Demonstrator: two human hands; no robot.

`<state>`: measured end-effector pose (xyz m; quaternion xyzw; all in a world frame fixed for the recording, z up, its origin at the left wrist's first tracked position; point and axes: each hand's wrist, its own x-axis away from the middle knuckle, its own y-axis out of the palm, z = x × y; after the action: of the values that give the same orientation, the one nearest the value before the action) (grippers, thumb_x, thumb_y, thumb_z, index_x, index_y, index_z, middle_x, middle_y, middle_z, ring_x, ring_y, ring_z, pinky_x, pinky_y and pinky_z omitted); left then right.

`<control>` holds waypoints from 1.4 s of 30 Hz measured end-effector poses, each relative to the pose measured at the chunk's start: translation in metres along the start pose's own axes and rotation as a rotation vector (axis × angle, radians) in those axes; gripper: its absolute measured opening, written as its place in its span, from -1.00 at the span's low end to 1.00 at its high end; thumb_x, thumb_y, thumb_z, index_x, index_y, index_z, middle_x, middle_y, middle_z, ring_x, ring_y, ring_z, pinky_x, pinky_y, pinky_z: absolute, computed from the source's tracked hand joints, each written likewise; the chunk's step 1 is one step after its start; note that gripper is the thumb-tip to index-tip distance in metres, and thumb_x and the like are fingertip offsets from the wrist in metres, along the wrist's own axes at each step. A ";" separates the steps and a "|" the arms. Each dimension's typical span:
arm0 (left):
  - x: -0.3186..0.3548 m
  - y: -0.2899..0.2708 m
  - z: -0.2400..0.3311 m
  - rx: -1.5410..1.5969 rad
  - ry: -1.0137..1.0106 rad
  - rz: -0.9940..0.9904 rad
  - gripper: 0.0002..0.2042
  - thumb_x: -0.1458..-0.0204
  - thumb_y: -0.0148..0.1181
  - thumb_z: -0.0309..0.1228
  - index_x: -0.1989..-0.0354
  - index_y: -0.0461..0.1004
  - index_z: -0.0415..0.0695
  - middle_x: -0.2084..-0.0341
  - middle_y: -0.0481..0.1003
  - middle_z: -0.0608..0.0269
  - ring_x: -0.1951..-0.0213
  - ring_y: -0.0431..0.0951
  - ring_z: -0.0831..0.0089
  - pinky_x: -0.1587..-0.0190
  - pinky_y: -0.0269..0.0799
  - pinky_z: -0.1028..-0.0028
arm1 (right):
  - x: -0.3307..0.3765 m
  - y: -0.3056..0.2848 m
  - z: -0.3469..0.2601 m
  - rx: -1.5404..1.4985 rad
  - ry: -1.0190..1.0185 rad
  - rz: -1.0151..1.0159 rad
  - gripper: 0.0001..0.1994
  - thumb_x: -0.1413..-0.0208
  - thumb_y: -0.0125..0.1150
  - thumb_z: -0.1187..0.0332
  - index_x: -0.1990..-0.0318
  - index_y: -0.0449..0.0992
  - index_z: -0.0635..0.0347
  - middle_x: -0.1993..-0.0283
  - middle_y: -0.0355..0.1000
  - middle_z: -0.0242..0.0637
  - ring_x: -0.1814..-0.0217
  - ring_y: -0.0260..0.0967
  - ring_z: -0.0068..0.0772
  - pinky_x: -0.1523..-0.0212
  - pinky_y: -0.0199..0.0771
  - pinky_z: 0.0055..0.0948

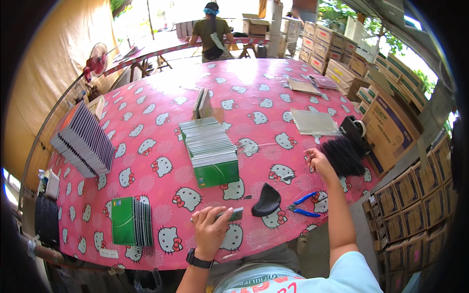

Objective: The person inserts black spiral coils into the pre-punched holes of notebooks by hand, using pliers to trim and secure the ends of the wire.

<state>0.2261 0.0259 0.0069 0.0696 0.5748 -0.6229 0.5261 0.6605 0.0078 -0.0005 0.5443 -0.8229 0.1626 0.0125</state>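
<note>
Two bare hands of yours are at work over the pink table (156, 190), well apart from each other. Your left hand (210, 229) is low, near the table's close edge, palm down, with its fingers bent and lying close side by side. They rest over a thin, notebook-like item (236, 214), whose end shows just to the right of your fingertips; the thumb side is too hidden to tell whether you pinch it or only press on it.

Your right hand (318, 160) reaches out to the right, beside the heap of black binding coils (343, 157). Its fingers are curled, the index finger and thumb near each other; you cannot tell from here whether a coil sits between them.

Between your hands, on the near side of the table, lie a black curved piece (266, 200) and the blue-handled cutters (307, 213). Beyond your left hand stands a row of green-covered notebooks (217, 173), and to its left a smaller green stack (123, 222).
</note>
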 end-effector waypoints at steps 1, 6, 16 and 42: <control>0.000 0.000 -0.002 0.004 -0.018 -0.004 -0.74 0.17 0.27 -0.48 0.23 0.60 0.05 0.36 0.51 0.45 0.27 0.44 0.44 0.15 0.19 0.39 | 0.020 0.028 -0.019 0.017 -0.096 -0.088 -0.57 0.00 0.10 0.39 -0.09 0.33 0.15 0.37 0.31 -0.45 0.47 0.24 -0.55 0.43 0.28 -0.60; 0.001 0.000 -0.010 0.081 -0.114 -0.035 -0.82 0.10 0.28 -0.44 0.27 0.59 0.02 0.42 0.50 0.43 0.31 0.44 0.44 0.18 0.17 0.40 | 0.107 0.144 -0.071 0.049 -0.235 -0.504 -0.69 -0.10 0.15 0.44 -0.02 0.44 0.16 0.37 0.34 -0.46 0.43 0.27 -0.65 0.39 0.29 -0.61; -0.001 -0.003 -0.004 0.103 -0.113 -0.036 -0.82 0.10 0.29 -0.44 0.27 0.59 0.02 0.44 0.49 0.43 0.34 0.43 0.43 0.20 0.16 0.41 | 0.112 0.187 -0.062 0.318 -0.640 -0.323 -0.75 0.14 0.28 0.60 0.23 0.56 0.16 0.29 0.41 -0.29 0.25 0.43 -0.37 0.24 0.44 -0.45; -0.004 -0.003 -0.007 0.115 -0.139 -0.115 -0.80 0.15 0.30 -0.44 0.28 0.57 0.01 0.41 0.50 0.38 0.29 0.45 0.38 0.16 0.19 0.36 | 0.103 0.188 -0.049 0.362 -0.936 -0.388 -0.74 0.08 0.20 0.62 0.17 0.52 0.20 0.29 0.36 -0.21 0.23 0.40 -0.18 0.25 0.41 -0.32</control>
<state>0.2224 0.0331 0.0093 0.0233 0.5034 -0.6871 0.5234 0.4415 -0.0030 0.0187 0.6940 -0.5837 0.0364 -0.4199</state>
